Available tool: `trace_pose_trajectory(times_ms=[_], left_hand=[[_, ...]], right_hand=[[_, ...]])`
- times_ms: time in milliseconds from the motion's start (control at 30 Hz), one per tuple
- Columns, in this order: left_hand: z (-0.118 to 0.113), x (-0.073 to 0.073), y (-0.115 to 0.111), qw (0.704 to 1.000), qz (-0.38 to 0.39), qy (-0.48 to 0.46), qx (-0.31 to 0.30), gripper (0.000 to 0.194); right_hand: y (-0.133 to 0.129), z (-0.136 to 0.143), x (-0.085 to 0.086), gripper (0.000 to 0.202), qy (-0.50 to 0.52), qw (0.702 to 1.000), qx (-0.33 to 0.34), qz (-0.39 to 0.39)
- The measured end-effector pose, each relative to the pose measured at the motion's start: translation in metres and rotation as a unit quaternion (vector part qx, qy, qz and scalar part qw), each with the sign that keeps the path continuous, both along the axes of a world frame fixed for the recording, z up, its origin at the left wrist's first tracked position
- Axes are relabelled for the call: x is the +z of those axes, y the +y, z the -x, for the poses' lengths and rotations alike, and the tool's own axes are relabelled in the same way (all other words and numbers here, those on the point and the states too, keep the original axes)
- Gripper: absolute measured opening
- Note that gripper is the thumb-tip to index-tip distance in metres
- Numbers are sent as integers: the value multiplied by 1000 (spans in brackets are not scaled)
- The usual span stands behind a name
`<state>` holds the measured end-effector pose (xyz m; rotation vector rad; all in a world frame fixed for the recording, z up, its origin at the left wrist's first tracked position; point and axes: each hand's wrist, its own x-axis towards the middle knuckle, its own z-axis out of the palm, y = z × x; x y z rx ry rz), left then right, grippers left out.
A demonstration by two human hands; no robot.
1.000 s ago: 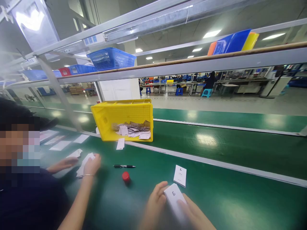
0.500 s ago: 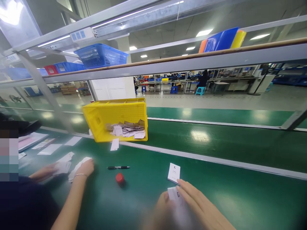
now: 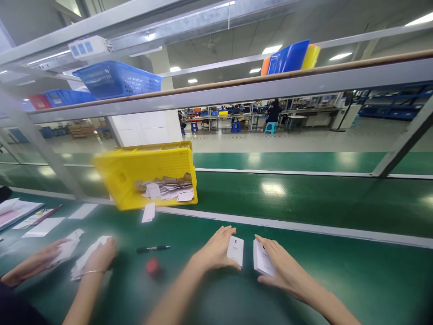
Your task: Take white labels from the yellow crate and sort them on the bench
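My left hand [image 3: 216,248] and my right hand [image 3: 287,268] are at two neat piles of small white printed cards, set side by side with a strip of green counter [image 3: 324,253] showing between them. The thin white card stack [image 3: 236,251] is by my left hand, printed face up; the thicker white card stack [image 3: 264,259] is at my right. As I judge it, these two are squared up well enough, with their edges mostly in line, but they are apart and not brought together. Many more cards, the loose white and brown pile [image 3: 167,189], lie unsorted inside the yellow plastic crate [image 3: 158,158] tipped on its side, and a few white cards [image 3: 148,212] lie just outside its mouth, so I would call only a small share in order. My left grip is partly open, curved round the side of its stack, fingers at the far corner and thumb by the near one; whether it presses, I cannot tell. My right grip is closed round the thicker stack, fingers over its far end and outer side, thumb against its near end. To my left lie a black pen [image 3: 154,248] and a blurred red round cap [image 3: 152,267], and beyond them a co-worker's dark sleeve [image 3: 20,309] reaches toward fanned white papers [image 3: 84,262].
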<state>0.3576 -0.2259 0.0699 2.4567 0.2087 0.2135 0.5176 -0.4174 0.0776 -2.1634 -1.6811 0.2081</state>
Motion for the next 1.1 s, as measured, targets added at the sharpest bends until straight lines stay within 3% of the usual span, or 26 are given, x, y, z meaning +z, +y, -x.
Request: trace_pose_trajectory(times_ms=[100, 167, 267, 367, 567, 900, 1100], left_hand=[[-15, -8, 26, 992, -85, 28, -90, 111], [-20, -8, 31, 987, -109, 36, -115, 98], [-25, -5, 28, 982, -130, 64, -117, 72], [-25, -1, 24, 984, -117, 83, -105, 60], [-23, 0, 24, 987, -97, 90, -96, 54], [-21, -2, 24, 987, -93, 85, -95, 52], [-22, -8, 28, 988, -94, 72, -96, 52]], right_hand=[[13, -10, -13, 90, -6, 1000, 26, 10], [19, -12, -19, 80, -11, 999, 46, 3], [25, -13, -24, 75, -13, 998, 62, -1], [28, -14, -24, 75, -18, 997, 76, -3], [32, -11, -29, 70, -43, 995, 85, -7], [32, -13, -60, 57, -77, 992, 80, -59], [30, -7, -63, 54, -100, 990, 66, -72]])
